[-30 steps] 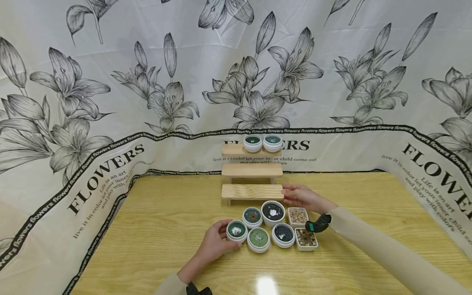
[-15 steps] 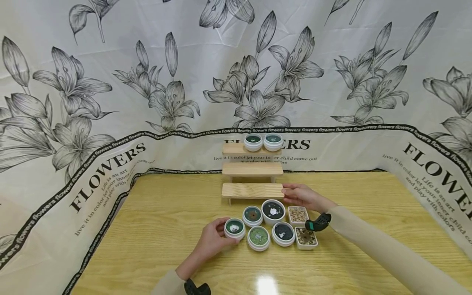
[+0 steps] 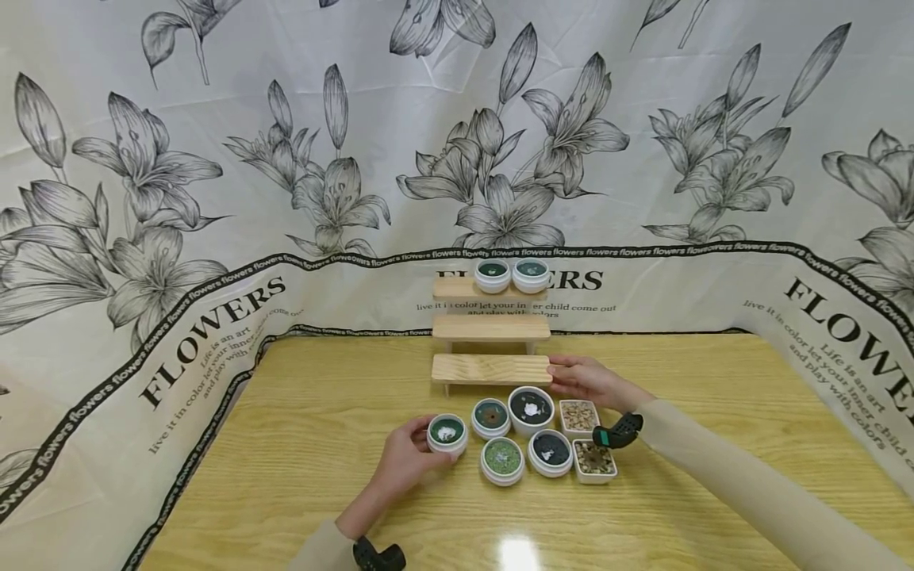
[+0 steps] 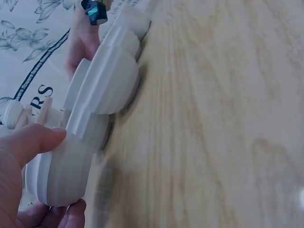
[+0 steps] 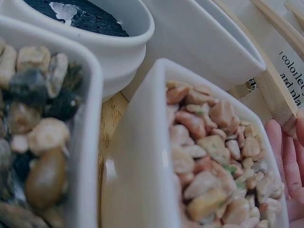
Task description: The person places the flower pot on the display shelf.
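Note:
My left hand point(image 3: 403, 460) grips a small round white pot point(image 3: 447, 444) with a dark green filling and a white patch on top. In the left wrist view, my thumb lies against the side of this pot point(image 4: 69, 173) and fingertips curl under its base, with a shadow on the table beside it. At the end of the lowest board of a three-step wooden stand point(image 3: 493, 369), my right hand point(image 3: 585, 381) holds the board's right edge. Two round pots point(image 3: 492, 277) stand on the top step; the two lower boards carry nothing.
Before the stand cluster a brown-centred pot point(image 3: 490, 419), a large black-filled pot point(image 3: 531, 411), a green-filled pot point(image 3: 502, 461) and another black-filled pot point(image 3: 551, 454). Two square pebble dishes point(image 3: 595, 461) sit under my right forearm. A flower-printed curtain point(image 3: 343, 206) hangs behind.
My left hand has carried the green-filled pot a little left and towards the stand, widening the gap to the neighbouring pots. The right hand stays at the lowest board's end.

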Available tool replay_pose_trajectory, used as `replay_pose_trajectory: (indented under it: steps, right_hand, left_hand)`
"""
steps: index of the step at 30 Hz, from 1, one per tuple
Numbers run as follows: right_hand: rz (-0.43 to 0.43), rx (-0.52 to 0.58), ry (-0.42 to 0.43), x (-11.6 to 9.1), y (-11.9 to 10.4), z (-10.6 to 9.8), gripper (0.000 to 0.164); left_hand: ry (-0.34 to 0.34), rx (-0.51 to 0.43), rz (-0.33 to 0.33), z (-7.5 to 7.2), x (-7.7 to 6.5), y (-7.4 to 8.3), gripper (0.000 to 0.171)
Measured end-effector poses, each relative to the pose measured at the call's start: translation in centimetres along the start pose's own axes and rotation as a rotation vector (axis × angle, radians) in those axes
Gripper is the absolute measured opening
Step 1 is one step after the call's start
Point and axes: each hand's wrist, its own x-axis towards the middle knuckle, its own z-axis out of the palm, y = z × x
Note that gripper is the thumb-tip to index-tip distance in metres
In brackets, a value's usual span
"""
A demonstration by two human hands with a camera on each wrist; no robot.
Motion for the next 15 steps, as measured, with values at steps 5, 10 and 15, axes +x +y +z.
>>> replay_pose_trajectory:
  steps: [5, 10, 15]
  right_hand:
    - [-0.006, -0.019, -0.004, 0.0, 0.0, 0.0, 0.064]
    - [-0.011, -0.027, -0.004, 0.0, 0.1, -0.1, 0.062]
    - [-0.015, -0.017, -0.008, 0.0, 0.1, -0.1, 0.062]
  left_hand:
    - [0.023, 0.02, 0.003, -0.5, 0.3, 0.8, 0.068]
    - [0.044, 0.045, 0.017, -0.9, 0.9, 1.6, 0.07]
    - [0.073, 0.056, 0.044, -1.3, 1.8, 2.5, 0.07]
